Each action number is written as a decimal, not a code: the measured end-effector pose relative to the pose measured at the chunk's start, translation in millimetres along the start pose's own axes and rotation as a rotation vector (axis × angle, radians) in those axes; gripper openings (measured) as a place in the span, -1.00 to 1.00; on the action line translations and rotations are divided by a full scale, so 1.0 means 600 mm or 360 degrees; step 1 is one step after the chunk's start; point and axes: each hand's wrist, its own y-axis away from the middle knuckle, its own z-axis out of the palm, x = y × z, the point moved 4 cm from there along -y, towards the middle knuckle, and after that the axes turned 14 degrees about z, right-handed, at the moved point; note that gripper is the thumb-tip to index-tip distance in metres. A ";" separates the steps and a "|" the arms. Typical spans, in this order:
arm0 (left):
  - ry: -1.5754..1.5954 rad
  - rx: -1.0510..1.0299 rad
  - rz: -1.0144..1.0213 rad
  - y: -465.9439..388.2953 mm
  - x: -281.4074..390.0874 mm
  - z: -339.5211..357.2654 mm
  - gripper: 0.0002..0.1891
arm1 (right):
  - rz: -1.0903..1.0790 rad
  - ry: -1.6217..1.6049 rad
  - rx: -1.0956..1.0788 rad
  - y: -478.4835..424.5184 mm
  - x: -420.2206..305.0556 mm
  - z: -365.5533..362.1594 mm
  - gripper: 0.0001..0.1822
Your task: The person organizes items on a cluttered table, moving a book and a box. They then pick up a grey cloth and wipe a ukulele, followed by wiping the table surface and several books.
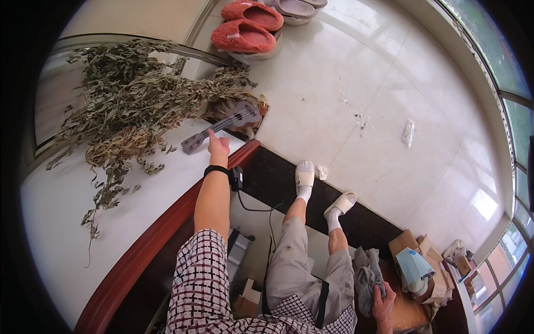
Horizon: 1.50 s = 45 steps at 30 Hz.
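Observation:
My left hand (219, 146) reaches to the neck of a small grey-purple toy ukulele (244, 115), with a finger touching its edge; whether the hand grips it cannot be told. The ukulele lies slantwise, its headstock over the white ledge and its body over a dark container holding dry plant matter. Bundles of dried leafy stems (142, 96) spread over the ledge on the left. My right hand (383, 298), low on the right, grips a crumpled grey cloth (367, 275) that hangs beside my knee.
A dark red rim (146, 246) edges the white ledge (58, 217). Red fluffy slippers (246, 37) sit at the top. A clear plastic wrapper (408, 133) and small scraps (362, 121) lie on the tiled floor. Opened cardboard boxes (434, 271) stand at right; a cable (254, 208) hangs near my legs.

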 end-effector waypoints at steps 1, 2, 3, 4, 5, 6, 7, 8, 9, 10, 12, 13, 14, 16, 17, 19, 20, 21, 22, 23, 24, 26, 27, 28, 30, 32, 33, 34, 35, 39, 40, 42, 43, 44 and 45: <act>0.0014 0.0004 -0.0088 0.002 -0.011 -0.003 -0.24 | 0.0016 0.0001 -0.0022 0.000 -0.001 0.001 -0.85; -0.0043 -0.0012 -0.0024 0.012 -0.028 -0.006 -0.19 | 0.0029 0.0001 -0.0045 0.000 -0.002 0.000 -0.86; -0.0065 -0.0038 -0.0037 0.034 -0.041 0.005 -0.19 | 0.0021 0.0017 -0.0022 0.004 0.000 0.001 -0.86; -0.0081 -0.0057 -0.0034 0.049 -0.044 0.010 -0.20 | 0.0001 0.0031 -0.0013 0.006 0.004 0.001 -0.86; -0.0097 -0.0077 -0.0030 0.065 -0.045 0.015 -0.21 | -0.0019 0.0044 -0.0005 0.008 0.005 -0.001 -0.86; -0.0152 -0.0100 0.0005 0.075 -0.044 0.014 -0.29 | -0.0025 0.0043 -0.0008 0.008 0.002 -0.002 -0.86; -0.0154 -0.0153 -0.0004 0.087 -0.044 0.015 -0.32 | -0.0030 0.0039 -0.0011 0.008 -0.001 -0.004 -0.86; -0.0157 -0.0208 -0.0013 0.102 -0.046 0.016 -0.36 | -0.0034 0.0033 -0.0013 0.008 -0.004 -0.006 -0.86; -0.0166 -0.0279 -0.0033 0.127 -0.050 0.022 -0.40 | -0.0068 0.0003 -0.0005 0.009 -0.010 -0.006 -0.87; -0.0186 -0.0378 -0.0071 0.157 -0.062 0.025 -0.44 | -0.0091 -0.0029 0.0020 0.008 -0.016 -0.006 -0.87; -0.0351 -0.0742 -0.0036 0.212 -0.063 0.003 -0.43 | -0.0127 -0.0079 0.0010 0.003 -0.015 -0.007 -0.87; -0.0434 -0.0913 -0.0051 0.239 -0.070 -0.016 -0.42 | -0.0087 -0.0105 -0.0033 0.004 -0.037 -0.010 -0.87; -0.0551 -0.1012 -0.0075 0.280 -0.086 -0.025 -0.42 | -0.0098 -0.0194 -0.0013 0.006 -0.041 -0.012 -0.85; -0.0761 -0.1244 -0.0164 0.370 -0.109 -0.046 -0.41 | -0.0107 -0.0246 0.0077 0.014 -0.052 -0.018 -0.82; -0.0855 -0.1350 -0.0209 0.411 -0.110 -0.060 -0.42 | -0.0062 -0.0369 0.0033 0.013 -0.034 -0.013 -0.81; -0.0975 -0.1575 -0.0175 0.513 -0.108 -0.087 -0.51 | -0.0037 -0.0598 -0.0007 0.018 -0.022 -0.012 -0.80; -0.1118 -0.1714 -0.0137 0.565 -0.102 -0.096 -0.54 | -0.0060 -0.0665 -0.0006 0.020 -0.021 -0.016 -0.80; -0.1256 -0.1846 -0.0093 0.609 -0.101 -0.115 -0.58 | -0.0089 -0.0727 -0.0006 0.026 -0.019 -0.021 -0.79; -0.1274 -0.2034 -0.0074 0.651 -0.096 -0.130 -0.60 | -0.0119 -0.0792 -0.0002 0.032 -0.015 -0.025 -0.79; -0.1294 -0.2236 -0.0067 0.693 -0.093 -0.146 -0.63 | -0.0117 -0.0896 -0.0031 0.041 -0.006 -0.027 -0.77; -0.1323 -0.2428 -0.0115 0.742 -0.086 -0.159 -0.62 | -0.0123 -0.1009 -0.0061 0.048 0.006 -0.028 -0.76; -0.1417 -0.2765 -0.0270 0.847 -0.057 -0.181 -0.61 | -0.0130 -0.1293 -0.0151 0.069 0.012 -0.035 -0.71; -0.1479 -0.2909 -0.0387 0.900 -0.042 -0.196 -0.60 | -0.0134 -0.1459 -0.0204 0.084 0.012 -0.043 -0.68; -0.1476 -0.2973 -0.0582 0.946 -0.030 -0.212 -0.62 | -0.0144 -0.1626 -0.0227 0.099 0.016 -0.053 -0.66; -0.1505 -0.3246 -0.0480 1.018 -0.002 -0.240 -0.62 | -0.0203 -0.1826 -0.0356 0.120 0.032 -0.050 -0.58; -0.1488 -0.3423 -0.0593 1.025 -0.013 -0.262 -0.62 | -0.0236 -0.2013 -0.0340 0.144 0.046 -0.039 -0.53; -0.1497 -0.3499 -0.0645 1.058 -0.004 -0.268 -0.62 | -0.0288 -0.2070 -0.0323 0.162 0.055 -0.039 -0.53; -0.1497 -0.3562 -0.0673 1.102 0.012 -0.268 -0.62 | -0.0301 -0.2183 -0.0287 0.179 0.069 -0.041 -0.48; -0.1489 -0.3610 -0.0691 1.133 0.021 -0.276 -0.62 | -0.0323 -0.2283 -0.0268 0.199 0.081 -0.041 -0.42; -0.1859 -0.3995 -0.0332 1.138 0.031 -0.327 -0.70 | -0.0216 -0.2470 0.0066 0.279 0.132 0.037 -0.34; -0.1912 -0.4082 -0.0274 1.146 0.034 -0.339 -0.71 | -0.0204 -0.2542 0.0147 0.289 0.148 0.058 -0.37; -0.2073 -0.4262 -0.0059 1.157 0.037 -0.357 -0.68 | -0.0127 -0.2615 0.0346 0.303 0.185 0.092 -0.42; -0.2142 -0.4361 0.0059 1.167 0.032 -0.367 -0.67 | -0.0087 -0.2653 0.0455 0.318 0.203 0.091 -0.44; -0.2058 -0.4396 0.0066 1.173 0.026 -0.381 -0.67 | 0.0008 -0.2674 0.0653 0.338 0.221 0.094 -0.52; -0.1956 -0.4418 0.0080 1.177 0.020 -0.389 -0.66 | 0.0023 -0.2667 0.0729 0.345 0.238 0.097 -0.55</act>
